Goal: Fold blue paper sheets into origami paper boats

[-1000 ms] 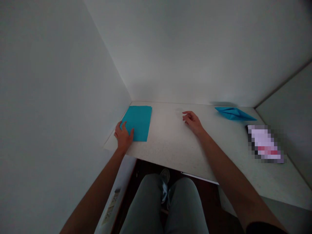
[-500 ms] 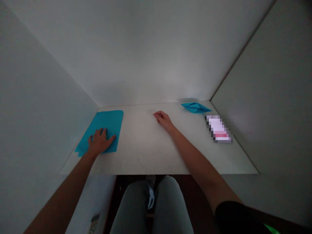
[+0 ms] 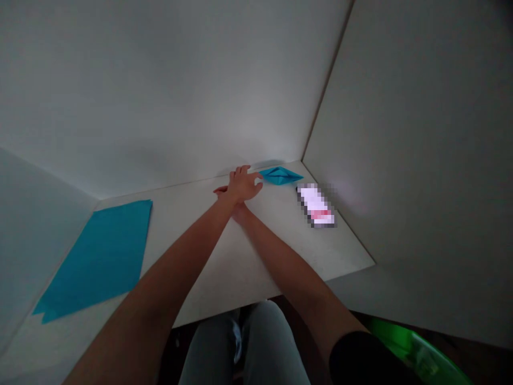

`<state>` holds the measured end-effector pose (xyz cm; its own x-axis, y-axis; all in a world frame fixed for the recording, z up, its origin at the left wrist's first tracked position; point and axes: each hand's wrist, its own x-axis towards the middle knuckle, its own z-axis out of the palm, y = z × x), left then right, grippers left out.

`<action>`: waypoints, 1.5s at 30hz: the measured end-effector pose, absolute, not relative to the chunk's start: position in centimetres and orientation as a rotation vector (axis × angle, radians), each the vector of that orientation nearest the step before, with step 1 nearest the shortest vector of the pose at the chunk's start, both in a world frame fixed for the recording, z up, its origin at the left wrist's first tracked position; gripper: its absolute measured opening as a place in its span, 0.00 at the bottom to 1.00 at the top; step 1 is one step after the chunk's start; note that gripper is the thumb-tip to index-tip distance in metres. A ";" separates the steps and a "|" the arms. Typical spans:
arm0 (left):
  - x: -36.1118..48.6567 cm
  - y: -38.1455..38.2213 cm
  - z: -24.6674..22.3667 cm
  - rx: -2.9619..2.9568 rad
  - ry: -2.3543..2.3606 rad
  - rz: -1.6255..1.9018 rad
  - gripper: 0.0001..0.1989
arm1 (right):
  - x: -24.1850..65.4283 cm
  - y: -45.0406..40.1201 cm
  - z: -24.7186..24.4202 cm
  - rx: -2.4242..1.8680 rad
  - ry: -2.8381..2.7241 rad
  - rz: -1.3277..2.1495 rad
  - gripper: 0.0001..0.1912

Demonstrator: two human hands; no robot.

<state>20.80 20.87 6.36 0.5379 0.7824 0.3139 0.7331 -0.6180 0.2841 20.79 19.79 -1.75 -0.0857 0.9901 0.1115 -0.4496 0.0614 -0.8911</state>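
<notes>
My left hand [image 3: 242,185] reaches across to the left tip of a folded blue paper boat [image 3: 279,176], which lies near the back wall. Its fingers are apart, with a gap between thumb and forefinger; whether it touches the tip I cannot tell. Beneath that hand, my right hand [image 3: 220,191] is crossed over to the left, and only some fingers show past the left wrist. Most of the right hand is hidden. On the left of the table, a stack of blue paper sheets [image 3: 98,259] lies flat with uneven edges, away from both hands.
A phone with a lit, blurred screen [image 3: 316,206] rests on the white table [image 3: 224,283] by the right wall. Walls enclose the table at the back and on both sides. Something green [image 3: 417,347] stands low at the right, below the table.
My left hand has left the paper stack and moved right, over my right hand to the boat. The view has turned right.
</notes>
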 end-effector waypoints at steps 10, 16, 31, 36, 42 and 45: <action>21.9 24.2 6.3 2.332 1.236 0.927 0.11 | 20.3 19.7 -3.4 -0.703 -0.911 1.373 0.19; 9.5 20.9 7.9 1.796 1.373 1.415 0.18 | 20.7 18.7 -2.3 -0.776 -0.873 1.426 0.17; 0.6 21.5 -0.3 1.840 1.176 1.140 0.10 | 22.1 17.3 -0.2 -0.886 -0.957 1.358 0.19; 1.4 20.1 -0.1 2.207 0.971 1.006 0.09 | 21.6 16.7 -0.3 -0.955 -1.233 1.201 0.21; 1.9 19.9 -0.7 2.288 0.949 0.997 0.11 | 22.5 17.0 -0.7 -0.965 -1.473 1.115 0.21; 1.9 20.0 -0.7 2.241 0.969 1.046 0.12 | 23.2 17.2 -0.7 -1.008 -1.568 1.115 0.20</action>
<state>1.91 20.00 -0.70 0.4573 0.7635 0.4561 0.3962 -0.6340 0.6641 23.19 17.17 -0.72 -0.2284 0.9479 0.2222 0.1015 0.2502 -0.9628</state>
